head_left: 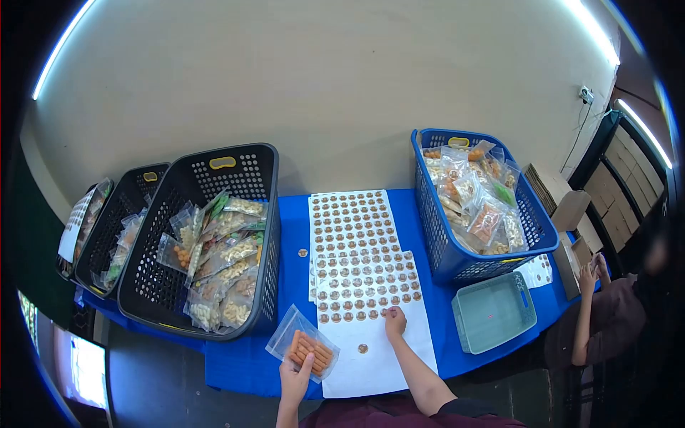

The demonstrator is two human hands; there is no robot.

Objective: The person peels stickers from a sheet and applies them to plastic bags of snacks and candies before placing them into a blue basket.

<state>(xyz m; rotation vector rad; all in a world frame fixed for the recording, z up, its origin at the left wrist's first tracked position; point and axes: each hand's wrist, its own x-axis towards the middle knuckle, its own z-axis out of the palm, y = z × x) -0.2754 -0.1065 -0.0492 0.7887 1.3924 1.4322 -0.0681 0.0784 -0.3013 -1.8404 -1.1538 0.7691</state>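
Note:
My left hand point(296, 378) holds a clear plastic packet point(314, 348) of orange-brown sticks, thumb on its front, over the lower left of the sticker sheets. At the lower end of the sticker rows on the front white sheet point(367, 285), my right hand point(395, 323) has its fingers pinched at a round sticker; whether a sticker is between them is too small to tell. One loose round sticker point(363, 349) lies on the bare lower part of the sheet. Another sticker point(303, 252) is on the blue cloth left of the sheets.
A large black basket point(270, 285) of packets stands left, with smaller black baskets beyond. At right are a blue basket point(457, 265) of packets and a translucent green tray point(496, 314). A co-worker point(614, 321) and cardboard boxes point(571, 264) are at far right.

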